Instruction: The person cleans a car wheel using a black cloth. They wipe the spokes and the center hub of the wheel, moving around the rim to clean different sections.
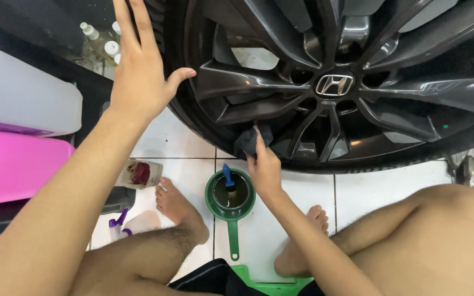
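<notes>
While the left hand [138,82] rests spread on the tyre [174,104], the right hand [263,167] pinches one cloth [250,140] against the wheel [330,82]; one dipper [230,200] below.

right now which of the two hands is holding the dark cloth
The right hand, pressing the dark grey cloth against the wheel's rim; the left hand rests flat and bare on the tyre.

The wheel [330,82] is dark grey metal, smooth and a bit shiny, with a bright shiny badge [334,84] in the middle. The tyre [179,104] around it is black, dull rubber. The rag [252,140] in the right hand [263,167] is soft, dark cloth. The green scoop [230,200] is smooth plastic. The floor [379,183] is white tile, smooth and glossy. The pink tub [12,164] is smooth, dull plastic.
</notes>
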